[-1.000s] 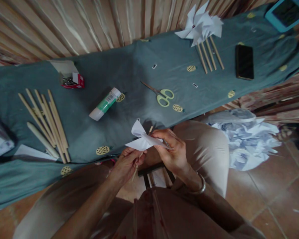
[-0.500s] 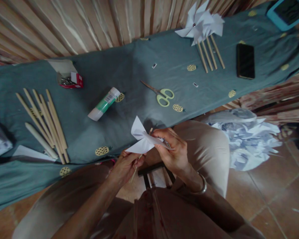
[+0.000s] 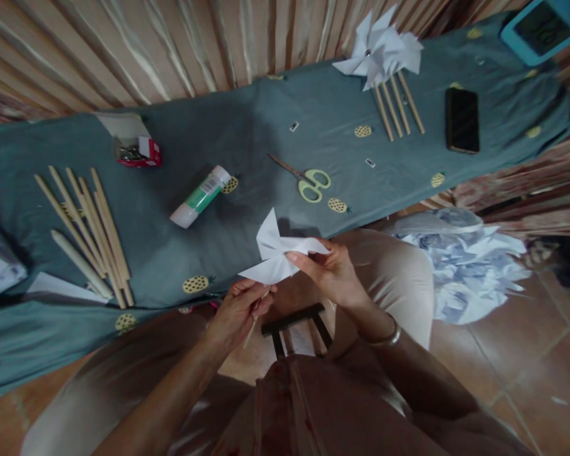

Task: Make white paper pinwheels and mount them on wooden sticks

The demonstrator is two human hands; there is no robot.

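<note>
Over my lap I hold a white paper pinwheel (image 3: 275,250) on a thin wooden stick (image 3: 253,321). My left hand (image 3: 237,310) is closed round the stick just under the paper. My right hand (image 3: 330,269) pinches the folded blades at the pinwheel's middle, fingers pressed together. Both hands sit just in front of the table's near edge.
A teal cloth (image 3: 247,136) covers the table. On it lie a glue stick (image 3: 199,197), green-handled scissors (image 3: 306,179), a bundle of wooden sticks (image 3: 83,228), a red box of pins (image 3: 135,151), finished pinwheels (image 3: 384,54), a black phone (image 3: 462,119). Paper scraps (image 3: 465,266) pile at right.
My right hand has lifted and turned, and the pinwheel's blades have spread out wider above it. The left hand keeps its hold on the stick.
</note>
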